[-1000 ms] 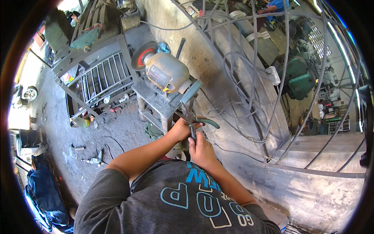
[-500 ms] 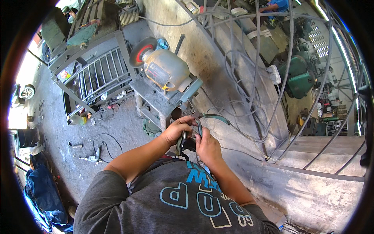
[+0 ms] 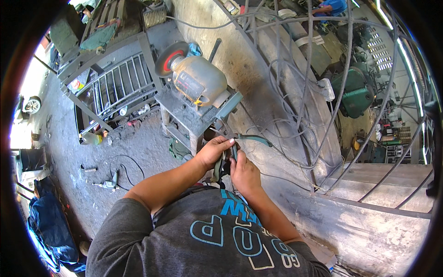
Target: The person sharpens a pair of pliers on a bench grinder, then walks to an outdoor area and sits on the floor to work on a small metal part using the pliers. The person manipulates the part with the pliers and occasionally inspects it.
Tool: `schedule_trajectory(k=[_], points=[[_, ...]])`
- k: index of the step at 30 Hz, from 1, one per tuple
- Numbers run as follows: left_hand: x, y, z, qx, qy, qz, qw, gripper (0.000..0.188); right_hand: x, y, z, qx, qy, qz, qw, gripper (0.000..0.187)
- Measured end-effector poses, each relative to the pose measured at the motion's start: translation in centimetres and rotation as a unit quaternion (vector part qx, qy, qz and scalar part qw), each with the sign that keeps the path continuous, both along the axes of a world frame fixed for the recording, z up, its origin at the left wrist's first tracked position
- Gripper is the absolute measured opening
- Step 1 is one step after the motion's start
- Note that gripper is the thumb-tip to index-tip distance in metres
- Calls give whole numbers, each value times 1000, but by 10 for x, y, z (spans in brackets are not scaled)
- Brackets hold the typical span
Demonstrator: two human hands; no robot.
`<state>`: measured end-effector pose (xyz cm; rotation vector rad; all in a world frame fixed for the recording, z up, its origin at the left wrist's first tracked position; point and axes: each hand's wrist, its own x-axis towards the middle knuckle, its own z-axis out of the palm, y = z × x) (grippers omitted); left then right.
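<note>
Green-handled pliers [image 3: 254, 137]: near side of the grinder [image 3: 202, 82], extending right. Left hand [image 3: 217, 153]: closed on pliers, apparently bracing them. Right hand [image 3: 246, 174]: clenched round a dark piece [image 3: 234, 151], seemingly for close control; contact hidden.

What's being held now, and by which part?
A slim dark piece: left hand near its upper end, right hand lower down. Any hold on the green-handled tool is hidden.

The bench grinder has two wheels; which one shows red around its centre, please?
The upper left wheel; the lower right wheel, bluish grey, shows no red.
</note>
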<state>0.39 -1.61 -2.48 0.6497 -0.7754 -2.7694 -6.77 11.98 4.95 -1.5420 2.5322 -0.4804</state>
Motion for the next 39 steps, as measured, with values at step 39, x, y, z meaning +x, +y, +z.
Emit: schedule_trajectory(k=[39], points=[[-5,0,-10,28,14,-13,999,20,-9,0,-1,35,-67,-24,997,34]])
